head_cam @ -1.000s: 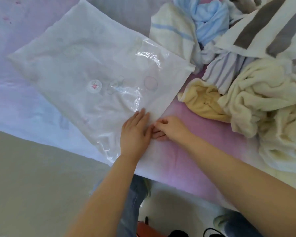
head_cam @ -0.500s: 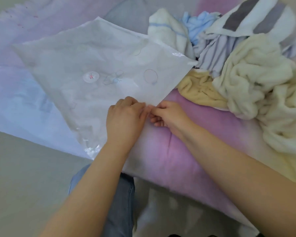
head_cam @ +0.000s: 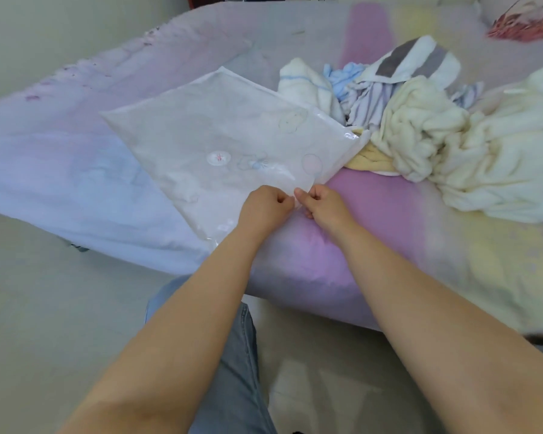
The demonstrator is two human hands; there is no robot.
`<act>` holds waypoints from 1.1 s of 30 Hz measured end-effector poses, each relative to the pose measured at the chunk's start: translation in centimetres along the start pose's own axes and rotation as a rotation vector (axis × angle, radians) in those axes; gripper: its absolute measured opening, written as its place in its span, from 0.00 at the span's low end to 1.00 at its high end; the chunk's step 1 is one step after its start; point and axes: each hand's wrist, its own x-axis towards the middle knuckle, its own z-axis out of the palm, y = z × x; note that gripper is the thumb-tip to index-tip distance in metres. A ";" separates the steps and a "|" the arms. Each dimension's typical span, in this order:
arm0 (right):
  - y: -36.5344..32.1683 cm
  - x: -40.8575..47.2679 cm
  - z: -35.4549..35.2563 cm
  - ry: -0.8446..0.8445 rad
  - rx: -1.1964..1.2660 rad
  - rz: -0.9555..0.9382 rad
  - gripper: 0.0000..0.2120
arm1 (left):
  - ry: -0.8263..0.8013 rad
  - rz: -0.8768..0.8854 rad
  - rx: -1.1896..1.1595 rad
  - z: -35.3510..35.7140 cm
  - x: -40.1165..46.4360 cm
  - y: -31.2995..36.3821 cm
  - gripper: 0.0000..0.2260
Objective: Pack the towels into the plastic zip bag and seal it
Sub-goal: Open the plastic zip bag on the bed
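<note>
Lying flat on the left part of the bed (head_cam: 389, 239): plastic zip bag (head_cam: 220, 142), printed with faint cartoon motifs, no legible writing. At its near edge, left hand (head_cam: 264, 208) with fingers curled, pinching the bag's edge. Just right, right hand (head_cam: 323, 205) pinching the same edge, knuckles nearly touching. Far right, heaped loose: towels (head_cam: 436, 133), cream, striped, blue, yellow.

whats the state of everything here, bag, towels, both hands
plastic zip bag: flat on the bed, no towels inside, near edge pinched by both hands
towels: loose crumpled pile beside the bag, none packed
left hand: fingers curled, pinching the bag's edge
right hand: fingers curled, pinching the same edge right beside the left
bed: covered with a pastel sheet
</note>
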 end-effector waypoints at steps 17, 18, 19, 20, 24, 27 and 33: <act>1.2 -0.7 -1.9 -0.079 0.300 0.110 0.09 | 0.250 -0.117 -0.164 0.1 0.4 2.2 0.09; 1.2 -0.7 -1.9 -0.046 0.329 0.118 0.12 | 0.319 -0.146 -0.226 -0.6 0.9 1.8 0.08; 1.3 -0.7 -1.9 -0.017 0.369 0.123 0.14 | 0.396 -0.145 -0.235 -1.6 1.4 1.6 0.07; 1.4 -0.8 -2.0 0.005 0.399 0.125 0.14 | 0.463 -0.122 -0.197 -2.7 1.9 1.5 0.08; 1.0 -1.1 -1.9 0.102 0.423 0.123 0.13 | 0.627 0.002 0.138 -7.9 2.5 2.8 0.07; 0.9 -1.1 -1.6 0.183 0.475 0.158 0.12 | 0.779 -0.021 0.147 -12.3 2.3 3.4 0.06; 0.1 -1.0 -2.0 0.335 0.603 0.266 0.09 | 0.961 0.002 -0.212 -15.5 0.4 5.0 0.03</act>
